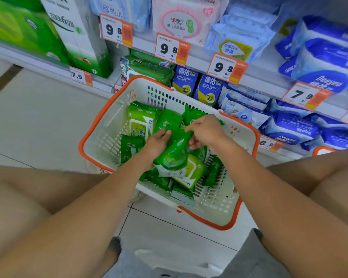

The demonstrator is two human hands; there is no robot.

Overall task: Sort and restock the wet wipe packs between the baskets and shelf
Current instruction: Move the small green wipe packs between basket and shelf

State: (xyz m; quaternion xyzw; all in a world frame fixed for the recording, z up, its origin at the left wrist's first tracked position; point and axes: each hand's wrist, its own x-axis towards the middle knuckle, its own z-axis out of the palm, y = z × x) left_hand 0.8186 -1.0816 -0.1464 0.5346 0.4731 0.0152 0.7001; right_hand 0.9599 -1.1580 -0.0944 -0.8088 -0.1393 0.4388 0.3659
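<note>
Together, two hands (159, 142) (206, 131), one green pack (174, 155)

Packs (143, 121) in basket (109, 117) before shelf (255, 79)

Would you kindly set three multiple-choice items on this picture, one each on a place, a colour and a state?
1. Where is the basket?
A. on the floor before the shelf
B. on the top shelf
C. on a cart

2. What colour is its rim?
A. blue
B. orange
C. black

3. What are the hands doing?
A. both idle
B. both holding one green pack
C. both lifting the basket

Key: 1 A, it stands on the tiles below the shelf. 2 B, orange band round white walls. 3 B, left hand and right hand grip the green pack.
</note>
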